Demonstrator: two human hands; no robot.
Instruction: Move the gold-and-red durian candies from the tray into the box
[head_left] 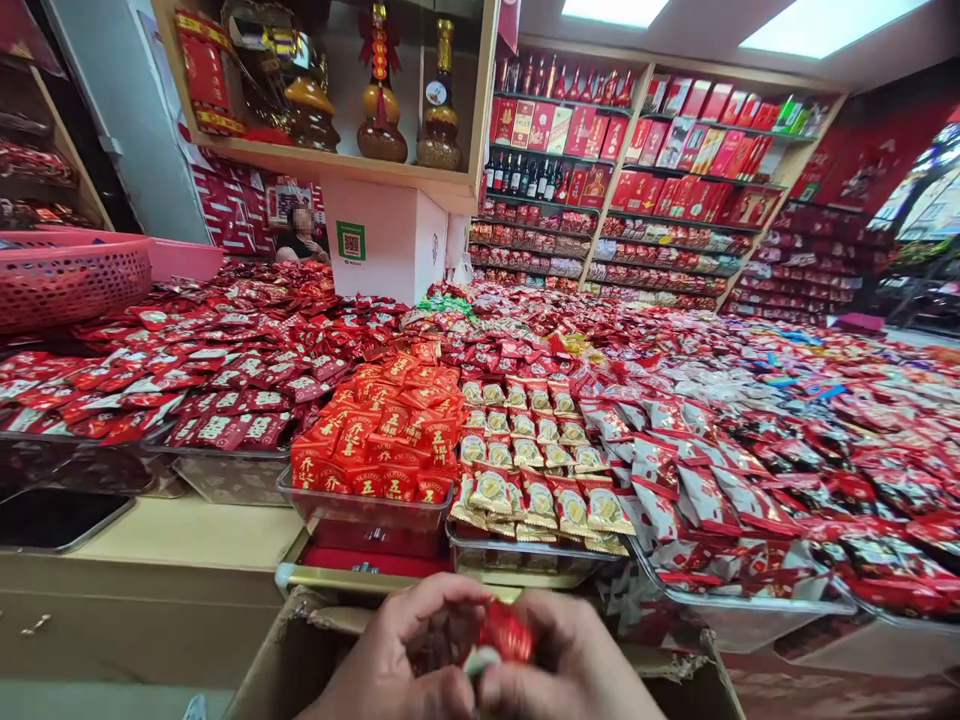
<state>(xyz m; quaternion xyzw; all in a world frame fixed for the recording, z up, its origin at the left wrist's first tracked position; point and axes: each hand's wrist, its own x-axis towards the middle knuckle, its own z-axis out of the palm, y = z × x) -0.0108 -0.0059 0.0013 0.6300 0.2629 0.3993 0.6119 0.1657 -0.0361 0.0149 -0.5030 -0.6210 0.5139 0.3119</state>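
Note:
Low in the view, my left hand (401, 655) and my right hand (574, 665) come together over an open cardboard box (262, 655). Between them is a shiny red candy packet (507, 632), with a pale spot at its lower edge. My right fingers and thumb close on the packet. The left fingers curl around its other side, and darker wrapped pieces seem to show in that palm, too blurred to name. Just beyond stand a clear tray of red-orange packets (379, 430) and a tray of gold-edged packets (525, 450). The box's inside is mostly hidden.
Heaps of wrapped sweets (720, 470) fill trays across the counter. A dark tablet-like device (60, 518) lies at left, near a pink basket (75, 280). A white pillar (375, 240) carries a shelf of bottles. A person (300, 235) is at the back.

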